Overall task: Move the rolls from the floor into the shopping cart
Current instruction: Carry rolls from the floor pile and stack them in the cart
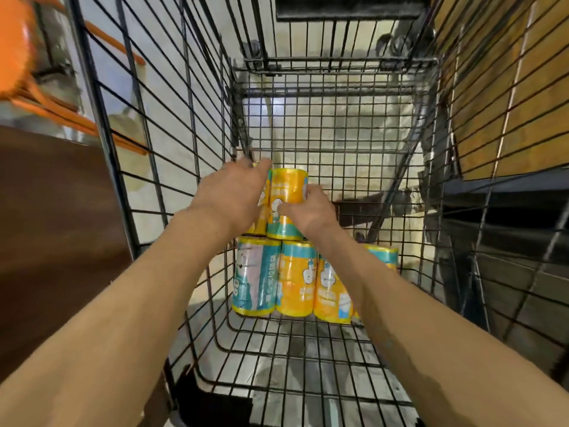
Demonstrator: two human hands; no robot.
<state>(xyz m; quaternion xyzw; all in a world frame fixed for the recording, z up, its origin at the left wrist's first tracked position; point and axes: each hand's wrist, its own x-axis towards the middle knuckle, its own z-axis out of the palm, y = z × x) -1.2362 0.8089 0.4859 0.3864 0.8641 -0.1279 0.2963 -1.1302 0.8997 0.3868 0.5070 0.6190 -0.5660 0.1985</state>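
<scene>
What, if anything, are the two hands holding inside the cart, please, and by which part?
Both hands hold upper yellow rolls by their sides: the right hand grips one roll, and the left hand covers its neighbour.

Rolls (288, 203) w/ glossy plastic wrap; cart (172, 167) dark metal wire (matt).

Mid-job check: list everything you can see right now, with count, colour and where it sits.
shopping cart: one, black wire, fills the view.
lower rolls: at least four, yellow and teal wrappers, upright in a row on the cart floor.
upper rolls: two visible, yellow and teal, stacked on the lower row.
orange frame: one, outside the cart, upper left.
brown panel: one, outside the cart, left.
left hand: against the left upper roll, fingers extended.
right hand: grips the right upper roll.
</scene>
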